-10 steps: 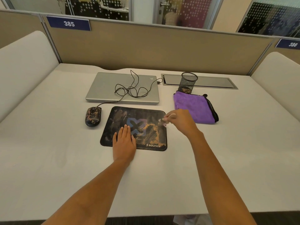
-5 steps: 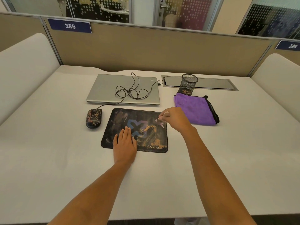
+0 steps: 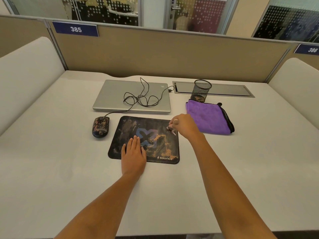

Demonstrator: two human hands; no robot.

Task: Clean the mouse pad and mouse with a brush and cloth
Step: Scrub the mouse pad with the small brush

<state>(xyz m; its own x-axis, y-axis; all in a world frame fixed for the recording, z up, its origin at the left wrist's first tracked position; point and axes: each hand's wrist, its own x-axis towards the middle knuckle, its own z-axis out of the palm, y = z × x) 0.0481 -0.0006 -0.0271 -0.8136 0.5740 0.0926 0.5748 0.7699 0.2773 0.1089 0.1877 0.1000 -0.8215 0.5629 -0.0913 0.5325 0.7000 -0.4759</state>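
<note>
Since earlier, my right hand (image 3: 185, 127), fingers (image 3: 174, 121) pinching the brush (image 3: 170, 129), had crept to the far right corner of the soft-looking mouse pad (image 3: 131, 125), pinned at its near edge by my flat left hand (image 3: 133, 152).

The mouse pad (image 3: 146, 135) is black with a blue and purple emblem at its centre, white lettering near its front edge, and orange-tan dust speckled across its right half. Left of the mouse pad, the mouse (image 3: 101, 127) is black, flecked with the same tan dust. Right of it the cloth (image 3: 208, 119) is purple with black trim. Behind it sit a silver laptop (image 3: 120, 95), a black cable (image 3: 143, 99) and a black mesh cup (image 3: 201, 90). The desk (image 3: 51, 152) is pale grey.
</note>
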